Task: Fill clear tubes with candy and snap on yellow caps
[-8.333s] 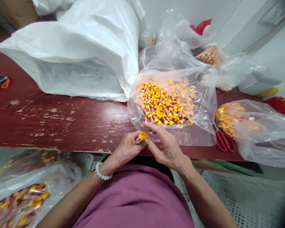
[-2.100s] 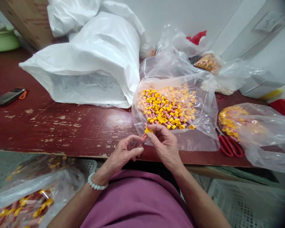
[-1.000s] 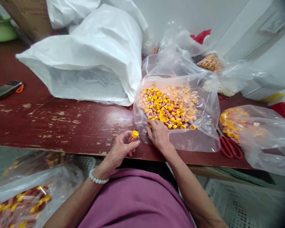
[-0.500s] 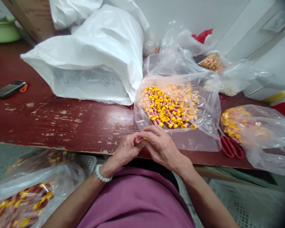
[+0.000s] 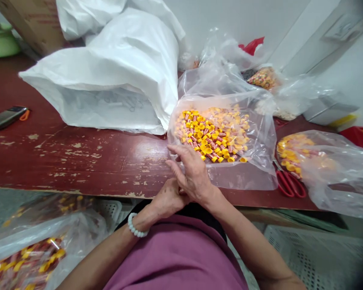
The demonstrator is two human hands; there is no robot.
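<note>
- right hand (image 5: 191, 171) is lying over the other, thumb and fingers standing well apart, nothing showing between them
- left hand (image 5: 169, 197) is curling in under it, fingertips hiding; can't tell if it's pinching anything
- pieces (image 5: 210, 137) are lying just beyond the right hand, in a loose pile in the open clear bag (image 5: 240, 177)
- progress, my read: mid-run. Plenty are sitting in that pile; more are filling the side bag (image 5: 345, 173) right of the right hand and the low bag (image 5: 81, 227) below and left of the left hand. Piles are looking alike, so can't tell which is done and which is left
- looks: short tubes, red and white patterned, yellow cup-like caps on the ends; some caps are facing up and showing hollow. Pile is pointing every way; its far part is looking hazy under the film
- scissors (image 5: 290, 185) are resting right of the right hand, beside the side bag
- white sack (image 5: 117, 60) is gaping beyond the left hand, clear bits showing inside
- phone (image 5: 7, 117) is lying far left of both hands
</note>
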